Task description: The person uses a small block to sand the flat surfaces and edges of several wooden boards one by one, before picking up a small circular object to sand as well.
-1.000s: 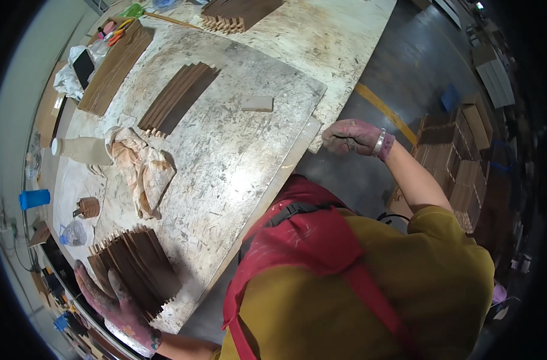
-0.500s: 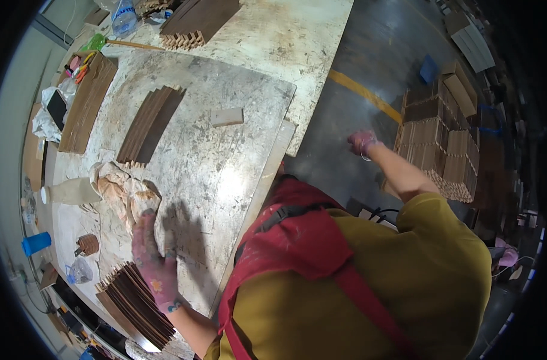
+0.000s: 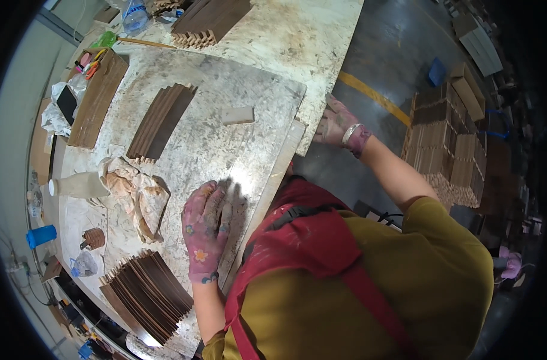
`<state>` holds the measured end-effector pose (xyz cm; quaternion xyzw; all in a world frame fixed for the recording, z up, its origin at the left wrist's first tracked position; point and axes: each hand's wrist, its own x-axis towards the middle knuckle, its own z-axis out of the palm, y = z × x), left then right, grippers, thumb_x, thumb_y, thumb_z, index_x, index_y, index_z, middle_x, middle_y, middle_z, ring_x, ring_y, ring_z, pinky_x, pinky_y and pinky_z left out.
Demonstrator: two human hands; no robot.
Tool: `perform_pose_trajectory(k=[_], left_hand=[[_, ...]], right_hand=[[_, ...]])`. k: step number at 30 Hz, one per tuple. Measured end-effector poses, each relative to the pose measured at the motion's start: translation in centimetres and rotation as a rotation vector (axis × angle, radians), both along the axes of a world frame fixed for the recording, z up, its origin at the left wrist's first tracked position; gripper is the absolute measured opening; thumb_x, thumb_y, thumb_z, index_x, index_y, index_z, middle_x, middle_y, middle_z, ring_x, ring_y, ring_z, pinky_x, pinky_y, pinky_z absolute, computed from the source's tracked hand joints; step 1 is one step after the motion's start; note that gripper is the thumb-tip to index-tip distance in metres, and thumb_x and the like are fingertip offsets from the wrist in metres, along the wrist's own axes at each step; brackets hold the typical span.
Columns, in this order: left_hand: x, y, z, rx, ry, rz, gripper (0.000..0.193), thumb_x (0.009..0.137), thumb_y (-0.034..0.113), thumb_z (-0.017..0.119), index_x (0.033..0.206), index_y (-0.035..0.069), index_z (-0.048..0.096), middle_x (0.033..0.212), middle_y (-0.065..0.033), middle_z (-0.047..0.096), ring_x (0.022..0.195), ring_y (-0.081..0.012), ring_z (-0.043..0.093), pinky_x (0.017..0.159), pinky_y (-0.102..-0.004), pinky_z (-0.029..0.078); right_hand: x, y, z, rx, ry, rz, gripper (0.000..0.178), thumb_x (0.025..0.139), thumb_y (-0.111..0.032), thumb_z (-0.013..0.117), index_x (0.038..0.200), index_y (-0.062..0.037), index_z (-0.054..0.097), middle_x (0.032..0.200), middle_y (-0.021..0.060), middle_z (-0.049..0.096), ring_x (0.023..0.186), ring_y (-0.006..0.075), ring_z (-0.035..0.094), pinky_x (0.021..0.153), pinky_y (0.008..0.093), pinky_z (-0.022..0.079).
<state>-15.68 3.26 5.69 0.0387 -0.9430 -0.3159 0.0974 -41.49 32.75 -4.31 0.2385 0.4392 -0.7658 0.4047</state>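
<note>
My left hand (image 3: pixel 205 234), in a stained pink flowered glove, is over the near part of the worktable (image 3: pixel 189 144). Its fingers are stretched out, loosely side by side, and hold nothing. By the table's right edge is my right hand (image 3: pixel 343 127), gloved too, with fingers extended and nothing seen in them. To the left of my left hand lies a crumpled, stained cloth (image 3: pixel 135 195). Below it sits a stack of thin dark brown wood strips (image 3: pixel 147 297). Farther off, a smaller group of brown strips (image 3: pixel 162 123) and a pale flat block (image 3: pixel 237 115) rest on the table.
A cloudy bottle (image 3: pixel 81 185) lies beside the cloth. A long brown box (image 3: pixel 99 99) with tools stands at the left, and more dark boards (image 3: pixel 210 23) lie at the far end. Right of the table, stacked wood pieces (image 3: pixel 444 144) stand on the floor.
My left hand has come away from the cloth, moving right toward the table's near edge. My right hand has moved left to the table's edge, its fingers now extended. The view has shifted slightly.
</note>
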Motion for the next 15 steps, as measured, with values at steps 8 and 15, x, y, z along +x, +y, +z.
perform_pose_trajectory(k=[8,15], left_hand=[[1.4,-0.7,-1.9,0.057,-0.002,0.097,0.019,0.088,0.011,0.069,0.102,-0.001,0.066,0.126,-0.0172,0.064,0.117,-0.0340,0.061,0.099,-0.0403,0.049],[-3.5,1.9,0.0,0.233,0.153,0.029,0.013,0.088,0.010,0.069,0.094,-0.002,0.068,0.113,-0.0160,0.068,0.107,-0.0319,0.066,0.091,-0.0377,0.052]], right_hand=[[2.5,4.1,5.1,-0.368,0.063,-0.003,0.078,0.100,-0.061,0.039,0.150,-0.0013,0.038,0.151,0.0193,0.045,0.123,0.0343,0.058,0.103,0.0506,0.046],[5.1,-0.1,8.7,-0.337,0.088,0.147,0.078,0.103,-0.061,0.031,0.150,0.0008,0.036,0.152,0.0168,0.043,0.129,0.0332,0.052,0.105,0.0488,0.045]])
